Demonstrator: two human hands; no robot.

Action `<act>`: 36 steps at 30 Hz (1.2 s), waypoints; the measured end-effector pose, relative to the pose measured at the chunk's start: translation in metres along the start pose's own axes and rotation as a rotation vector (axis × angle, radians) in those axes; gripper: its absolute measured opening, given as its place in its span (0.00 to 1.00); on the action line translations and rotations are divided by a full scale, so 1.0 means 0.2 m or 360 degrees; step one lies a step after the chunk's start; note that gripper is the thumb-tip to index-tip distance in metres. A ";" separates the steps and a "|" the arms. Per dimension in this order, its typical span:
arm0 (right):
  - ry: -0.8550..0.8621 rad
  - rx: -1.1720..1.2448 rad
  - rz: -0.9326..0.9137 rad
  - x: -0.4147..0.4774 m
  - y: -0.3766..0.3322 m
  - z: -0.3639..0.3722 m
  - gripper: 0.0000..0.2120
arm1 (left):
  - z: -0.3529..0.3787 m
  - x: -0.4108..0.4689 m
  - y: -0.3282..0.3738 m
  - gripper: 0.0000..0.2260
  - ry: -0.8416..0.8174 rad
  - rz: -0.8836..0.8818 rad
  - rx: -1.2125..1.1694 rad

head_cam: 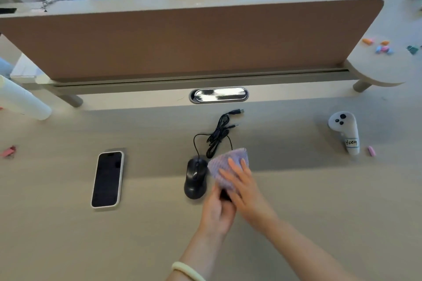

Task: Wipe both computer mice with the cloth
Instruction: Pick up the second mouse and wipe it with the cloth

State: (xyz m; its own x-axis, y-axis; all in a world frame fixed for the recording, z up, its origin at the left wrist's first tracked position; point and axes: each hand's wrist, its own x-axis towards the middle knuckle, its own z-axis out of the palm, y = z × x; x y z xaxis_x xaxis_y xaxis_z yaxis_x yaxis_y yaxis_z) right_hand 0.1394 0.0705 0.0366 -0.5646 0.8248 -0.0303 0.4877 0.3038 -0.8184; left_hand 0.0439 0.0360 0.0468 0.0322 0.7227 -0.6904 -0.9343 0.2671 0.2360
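Note:
One black wired mouse (195, 178) lies on the desk (68, 235), uncovered, its bundled cable (217, 137) trailing away from me. Just to its right, a second black mouse (225, 195) is almost hidden: only a dark sliver shows between my hands. My left hand (217, 212) grips that mouse from below. My right hand (242, 187) presses a light purple cloth (225, 166) down over its top, fingers spread on the fabric.
A dark phone (107, 179) lies to the left of the mice. A white controller (346, 132) lies at the right with a small pink piece (371, 150) beside it. A brown divider panel (182, 39) and a cable grommet (218, 94) run along the back. A white cylinder (20, 100) lies at the far left.

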 end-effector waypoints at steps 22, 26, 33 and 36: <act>0.0004 0.0159 -0.0003 -0.16 -0.08 0.03 0.18 | 0.02 -0.02 0.03 0.20 -0.0042 -0.0043 0.0073; -0.0018 -0.0046 -0.0133 -0.09 -0.02 0.02 0.19 | 0.02 -0.02 0.05 0.17 0.0022 -0.0011 0.0013; 0.0197 0.0466 0.0605 0.16 0.03 -0.20 0.12 | -0.05 0.02 -0.02 0.18 -0.0069 0.0191 0.0123; 0.0449 0.0704 0.0733 0.09 0.05 -0.30 0.12 | -0.07 0.07 -0.03 0.17 0.0032 0.0216 -0.0009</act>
State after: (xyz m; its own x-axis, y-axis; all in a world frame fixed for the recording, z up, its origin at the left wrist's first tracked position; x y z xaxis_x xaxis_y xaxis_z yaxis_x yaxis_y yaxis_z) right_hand 0.1738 0.1170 0.0615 -0.1419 0.9335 -0.3293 0.2852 -0.2801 -0.9166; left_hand 0.0445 0.0360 0.0266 -0.1017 0.7390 -0.6660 -0.9316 0.1641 0.3243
